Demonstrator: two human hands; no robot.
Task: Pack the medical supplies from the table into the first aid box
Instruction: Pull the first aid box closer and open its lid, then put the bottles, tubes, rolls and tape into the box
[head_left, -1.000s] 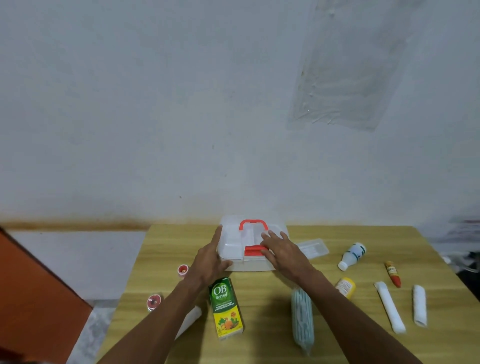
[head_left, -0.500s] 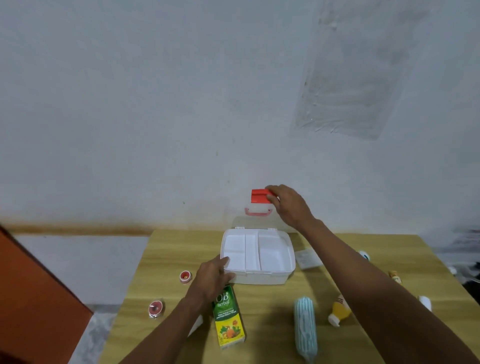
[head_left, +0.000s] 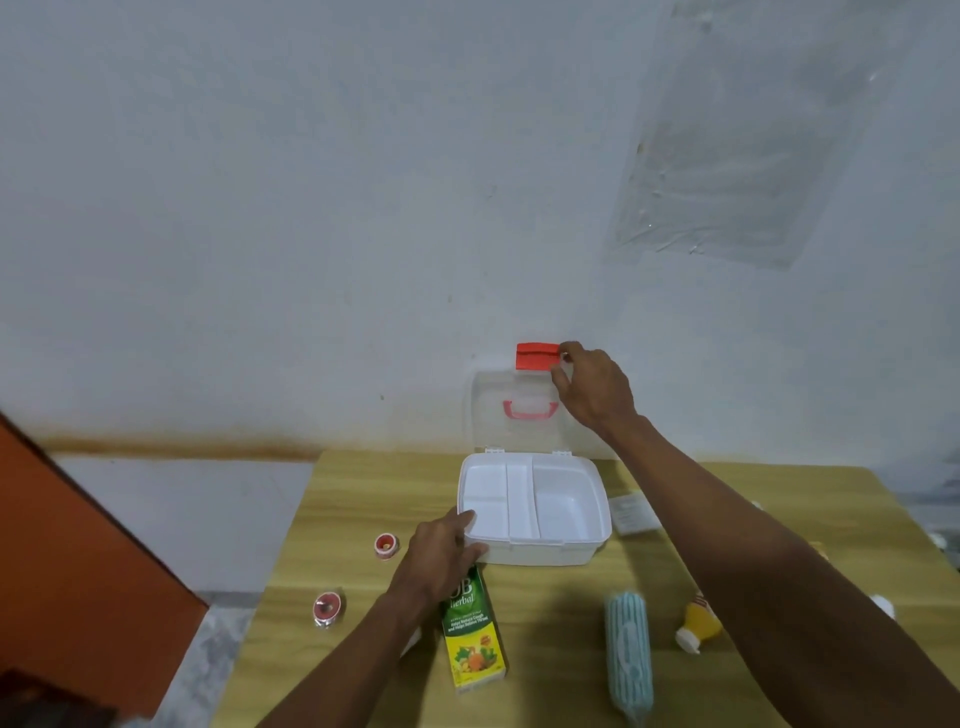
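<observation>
Two hands share one job here: getting the box (head_left: 535, 501) ready to fill. The left hand (head_left: 441, 553) presses against the box's near-left corner, fingers (head_left: 465, 519) curled over the rim, seemingly to keep the light base from sliding or tipping while the lid is up. The right hand (head_left: 592, 389) holds the clear lid (head_left: 511, 415) upright by its top edge, fingertips pinched beside the red latch (head_left: 537, 356), so the lid stands back near the wall and leaves the compartments free.

The box sits at the far middle of the counter (head_left: 571, 597), and its compartments look empty, so packing has not begun. The supplies lie around it: a green and yellow carton (head_left: 475, 639) just in front, partly under the left wrist, two small red rolls (head_left: 386, 545) (head_left: 327, 608) to the left, a striped roll (head_left: 629, 654) and a yellow bottle (head_left: 698, 623) nearer the right arm, and a flat packet (head_left: 631, 514) beside the box's right wall. More items on the far right are mostly hidden by the arm.
</observation>
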